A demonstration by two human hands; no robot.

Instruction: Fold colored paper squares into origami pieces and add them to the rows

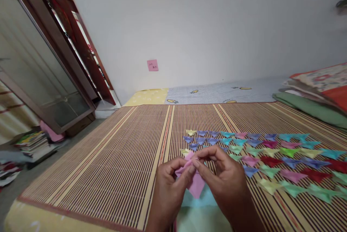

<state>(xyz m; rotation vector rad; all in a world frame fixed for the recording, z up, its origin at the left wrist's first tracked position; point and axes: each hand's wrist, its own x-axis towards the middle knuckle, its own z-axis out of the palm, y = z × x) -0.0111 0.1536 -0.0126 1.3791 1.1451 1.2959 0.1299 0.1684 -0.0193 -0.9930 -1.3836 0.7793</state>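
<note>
A pink sheet of folding paper (197, 185), partly folded to a point at its lower end, is pinched between both hands. My left hand (170, 181) grips its left side, with thumb and forefinger closed on the folded edge. On the upper right part, my right hand (223, 172) presses thumb against fingertips. The exact crease under the fingertips is hidden. Below the pink paper lie a light blue sheet (187, 200) and a pale green sheet (202, 219). Several rows of small folded paper pieces (292, 176) in many colours lie beyond and right of my hands.
A striped bamboo mat (108, 159) covers the bed. Folded bedding (303, 111) and a patterned pillow (325, 78) are piled at the far right. A pink note (152, 65) is stuck to the white wall. Stacked books (31, 143) stand at the left.
</note>
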